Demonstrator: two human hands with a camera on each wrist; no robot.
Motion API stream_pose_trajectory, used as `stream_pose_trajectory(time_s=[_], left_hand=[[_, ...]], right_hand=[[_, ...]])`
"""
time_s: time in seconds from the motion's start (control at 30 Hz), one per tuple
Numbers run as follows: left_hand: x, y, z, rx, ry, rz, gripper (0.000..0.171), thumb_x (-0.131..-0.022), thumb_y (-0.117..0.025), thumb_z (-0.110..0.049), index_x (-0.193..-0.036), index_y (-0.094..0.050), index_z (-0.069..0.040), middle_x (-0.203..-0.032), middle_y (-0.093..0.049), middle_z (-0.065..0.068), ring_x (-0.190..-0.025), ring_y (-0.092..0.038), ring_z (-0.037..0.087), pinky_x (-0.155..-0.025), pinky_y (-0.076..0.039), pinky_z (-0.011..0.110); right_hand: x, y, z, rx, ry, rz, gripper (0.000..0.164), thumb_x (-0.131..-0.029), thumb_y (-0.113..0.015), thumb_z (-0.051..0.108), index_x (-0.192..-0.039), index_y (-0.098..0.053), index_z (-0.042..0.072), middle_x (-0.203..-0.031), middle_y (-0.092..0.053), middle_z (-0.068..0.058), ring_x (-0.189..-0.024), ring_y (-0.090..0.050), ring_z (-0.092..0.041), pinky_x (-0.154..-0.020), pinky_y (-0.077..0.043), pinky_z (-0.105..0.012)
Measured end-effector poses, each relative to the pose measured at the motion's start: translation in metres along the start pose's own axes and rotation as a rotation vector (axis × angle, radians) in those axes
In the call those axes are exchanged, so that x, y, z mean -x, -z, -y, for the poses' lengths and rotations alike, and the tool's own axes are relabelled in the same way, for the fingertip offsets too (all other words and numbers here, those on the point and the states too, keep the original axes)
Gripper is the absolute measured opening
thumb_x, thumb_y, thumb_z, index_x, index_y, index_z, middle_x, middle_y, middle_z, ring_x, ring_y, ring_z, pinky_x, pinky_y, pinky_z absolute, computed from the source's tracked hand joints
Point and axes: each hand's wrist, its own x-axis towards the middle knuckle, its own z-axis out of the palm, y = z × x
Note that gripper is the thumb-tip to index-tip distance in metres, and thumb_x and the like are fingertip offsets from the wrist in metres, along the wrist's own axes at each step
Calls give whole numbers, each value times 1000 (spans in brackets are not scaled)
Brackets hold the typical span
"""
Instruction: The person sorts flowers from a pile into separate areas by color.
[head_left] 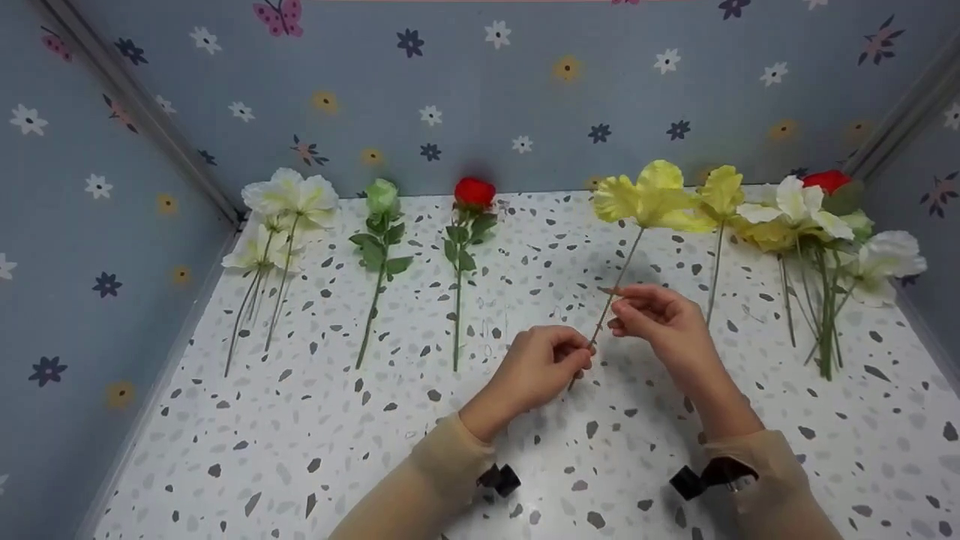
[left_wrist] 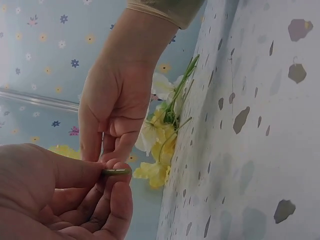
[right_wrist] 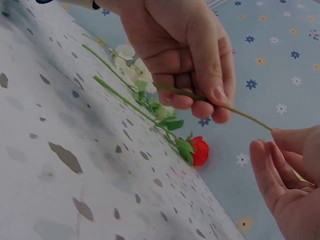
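A long-stemmed yellow artificial flower [head_left: 651, 204] slants up and away between my hands, its petals toward the back wall. My left hand [head_left: 536, 367] pinches the stem near its lower end, between thumb and fingers; the cut tip shows in the left wrist view beside the left fingertips [left_wrist: 117, 165]. Higher up the same stem, my right hand [head_left: 671, 319] holds it with thumb and fingertips. A bare length of stem [right_wrist: 247, 117] runs from one hand to the other in the right wrist view.
On the speckled table [head_left: 315, 450], white flowers [head_left: 292, 199], a pale green rose [head_left: 382, 199] and a red rose [head_left: 474, 193] lie to the left. Another yellow flower [head_left: 721, 193] and a mixed bunch [head_left: 825, 285] lie to the right. Patterned walls [head_left: 480, 97] close the back and sides.
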Motion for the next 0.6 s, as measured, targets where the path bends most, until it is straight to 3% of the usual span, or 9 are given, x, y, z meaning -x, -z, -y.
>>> stream_pose_trajectory(time_s=[0.1,0.2,0.37,0.47,0.6], left_hand=[[-4,6,1,-5,-6,-44,9,-95,-67,-11,-95,-76,-12,-79,-73,-2,-65,-65,6,-57,-53,24],[-12,11,5,-35,-7,-104,10,-96,-66,-10,-95,-76,-11,-80,-73,-2,-66,-65,5,-58,-53,23],[-35,12,14,-153,52,-171,13,-98,-63,-11,-96,-75,-8,-79,-71,-5,-67,-64,4,-60,-51,22],[-51,11,16,-233,92,-192,14,-99,-62,-12,-96,-75,-8,-79,-69,-4,-68,-62,6,-63,-50,23],[-70,8,17,-365,112,-217,15,-99,-61,-11,-93,-75,-7,-84,-71,1,-73,-62,14,-68,-51,28]], right_hand=[[-5,26,0,134,-24,-67,42,-92,-75,23,-125,-64,-1,-107,-69,-15,-89,-72,-23,-80,-60,-33],[-8,59,-2,286,-64,-187,41,-91,-76,28,-123,-66,5,-106,-70,-6,-89,-71,-17,-77,-59,-28],[-8,108,-12,492,-175,-370,47,-91,-75,39,-125,-65,8,-102,-67,3,-86,-66,-12,-68,-56,-23],[-7,125,-17,560,-234,-403,52,-92,-72,43,-128,-63,8,-102,-64,5,-85,-63,-11,-64,-54,-21],[-8,130,-22,626,-267,-394,54,-92,-70,47,-129,-63,9,-106,-64,2,-84,-61,-8,-63,-52,-20]])
